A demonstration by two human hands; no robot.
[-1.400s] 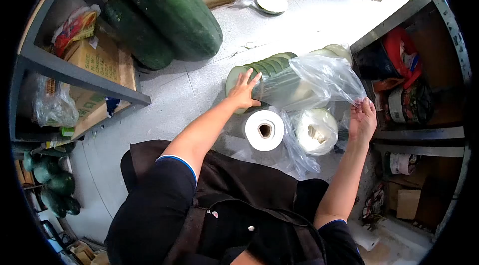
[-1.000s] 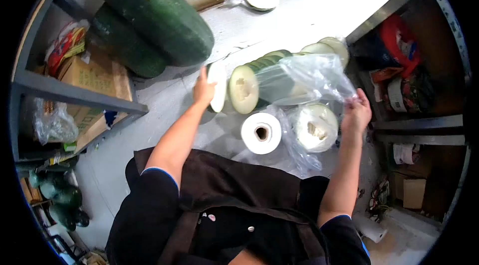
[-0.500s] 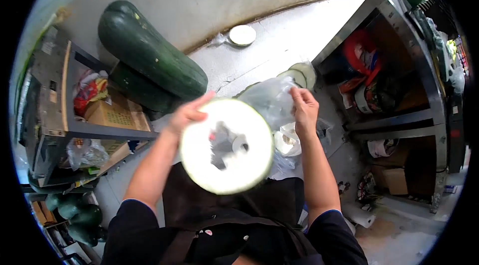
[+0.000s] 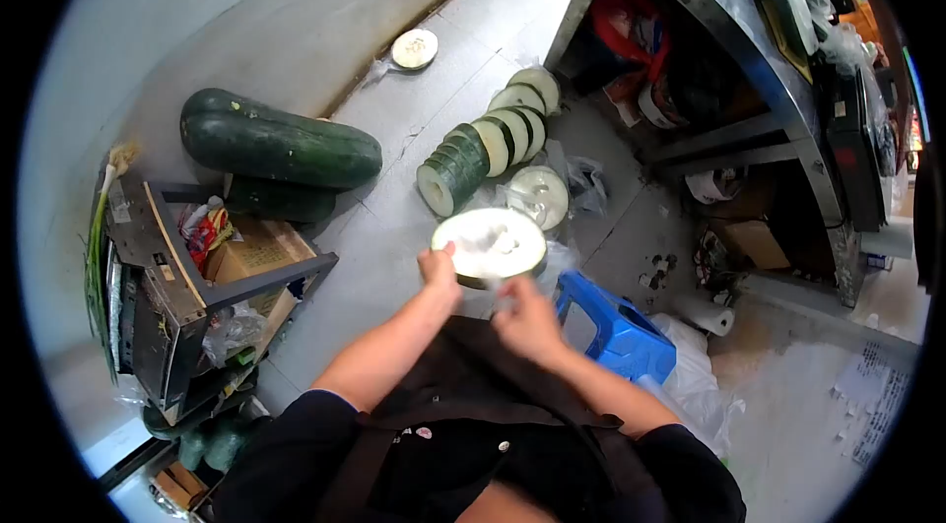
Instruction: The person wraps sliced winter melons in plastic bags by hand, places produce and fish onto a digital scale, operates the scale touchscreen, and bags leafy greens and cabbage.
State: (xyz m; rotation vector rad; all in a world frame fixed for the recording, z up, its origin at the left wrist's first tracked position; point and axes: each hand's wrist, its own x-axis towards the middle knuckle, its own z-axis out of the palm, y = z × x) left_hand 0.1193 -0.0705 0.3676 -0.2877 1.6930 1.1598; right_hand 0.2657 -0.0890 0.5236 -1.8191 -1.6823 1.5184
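My left hand (image 4: 440,270) grips the left rim of a thick round winter melon slice (image 4: 488,239), pale inside with a thin green rind, held tilted before my apron. Just below its right edge is my right hand (image 4: 529,318), fingers curled in and blurred at the tips; what they hold is unclear, though a whitish smear shows beside them. On the floor beyond, a row of cut winter melon slices (image 4: 456,166) leans together. Another slice (image 4: 540,196), seemingly wrapped in clear plastic, lies just behind the one in my hand.
A whole winter melon (image 4: 281,142) lies on the left by the wall, above another dark one. One pale slice (image 4: 414,49) with plastic sits farther off. A blue plastic stool (image 4: 631,334) stands at my right. Metal shelving (image 4: 813,218) lines the right, a small rack (image 4: 182,272) the left.
The slice has tipped from facing me to lying flatter and farther away. My right hand has moved down and left from holding up a clear plastic bag. The view has turned, uncovering the slice row and stool.
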